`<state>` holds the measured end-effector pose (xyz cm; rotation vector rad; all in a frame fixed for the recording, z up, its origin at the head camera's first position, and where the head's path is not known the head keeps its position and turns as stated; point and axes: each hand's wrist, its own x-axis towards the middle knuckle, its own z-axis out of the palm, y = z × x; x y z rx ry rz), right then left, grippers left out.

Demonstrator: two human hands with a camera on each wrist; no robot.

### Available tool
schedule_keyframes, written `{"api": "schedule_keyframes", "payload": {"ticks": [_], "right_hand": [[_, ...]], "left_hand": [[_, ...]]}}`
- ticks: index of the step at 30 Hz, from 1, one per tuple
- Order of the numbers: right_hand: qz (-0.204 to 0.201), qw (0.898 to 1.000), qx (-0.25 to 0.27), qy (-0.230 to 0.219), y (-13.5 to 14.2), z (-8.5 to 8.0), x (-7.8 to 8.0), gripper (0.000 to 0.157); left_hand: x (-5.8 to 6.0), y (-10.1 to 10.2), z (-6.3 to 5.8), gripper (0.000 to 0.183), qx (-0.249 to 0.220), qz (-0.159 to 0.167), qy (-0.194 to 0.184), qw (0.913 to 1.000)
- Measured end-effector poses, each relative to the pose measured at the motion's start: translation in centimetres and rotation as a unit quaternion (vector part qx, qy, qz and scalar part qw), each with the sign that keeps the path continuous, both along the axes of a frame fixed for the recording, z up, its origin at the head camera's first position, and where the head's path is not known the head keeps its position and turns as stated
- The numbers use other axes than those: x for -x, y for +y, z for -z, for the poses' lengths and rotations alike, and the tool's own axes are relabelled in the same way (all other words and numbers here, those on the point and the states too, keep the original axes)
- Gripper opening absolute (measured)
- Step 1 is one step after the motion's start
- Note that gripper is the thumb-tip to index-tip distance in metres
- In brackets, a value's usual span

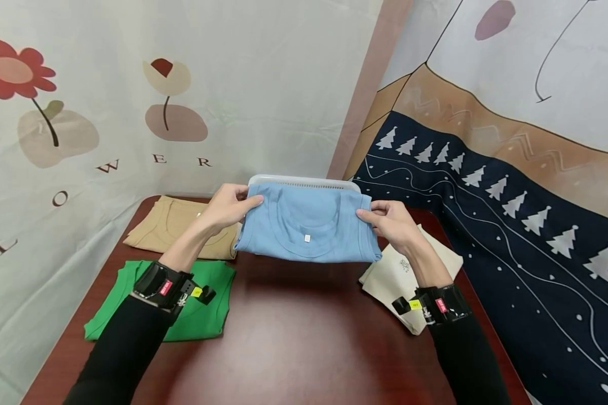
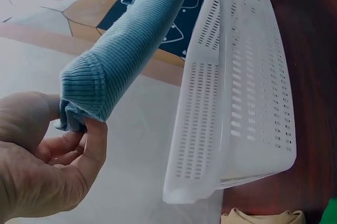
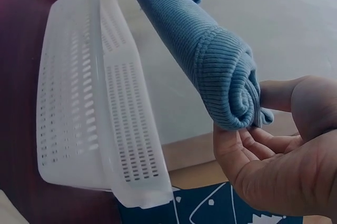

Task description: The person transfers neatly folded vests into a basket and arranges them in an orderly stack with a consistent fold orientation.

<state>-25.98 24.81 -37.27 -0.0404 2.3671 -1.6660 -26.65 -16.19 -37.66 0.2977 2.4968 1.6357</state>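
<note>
A folded light-blue ribbed shirt [image 1: 309, 225] hangs between my two hands, its round neckline and small white label facing me. My left hand [image 1: 231, 207] pinches its left edge, thumb on the near face. At the opposite edge my right hand [image 1: 391, 220] pinches the cloth the same way. In the left wrist view the shirt [image 2: 126, 55] has a thick rounded lower fold. The right wrist view shows its end rolled in layers beside my fingers [image 3: 231, 150]. Behind the shirt stands a white perforated plastic basket [image 3: 79, 92], mostly hidden in the head view except its rim.
A tan folded shirt [image 1: 157, 225] lies at the back left of the dark red table [image 1: 294, 337], with a green folded shirt [image 1: 202, 309] nearer me. A cream folded cloth [image 1: 390, 287] lies at the right under my forearm. Printed curtains [image 1: 263, 84] hang behind the table.
</note>
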Motion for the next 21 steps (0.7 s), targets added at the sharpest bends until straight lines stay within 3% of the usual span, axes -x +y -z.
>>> {"api": "schedule_keyframes", "payload": {"ticks": [21], "right_hand": [[0.009, 0.999, -0.054, -0.003, -1.3, 0.4, 5.0, 0.041]], "left_hand": [[4.6, 0.5, 0.0, 0.043, 0.021, -0.022, -0.06, 0.9977]]}}
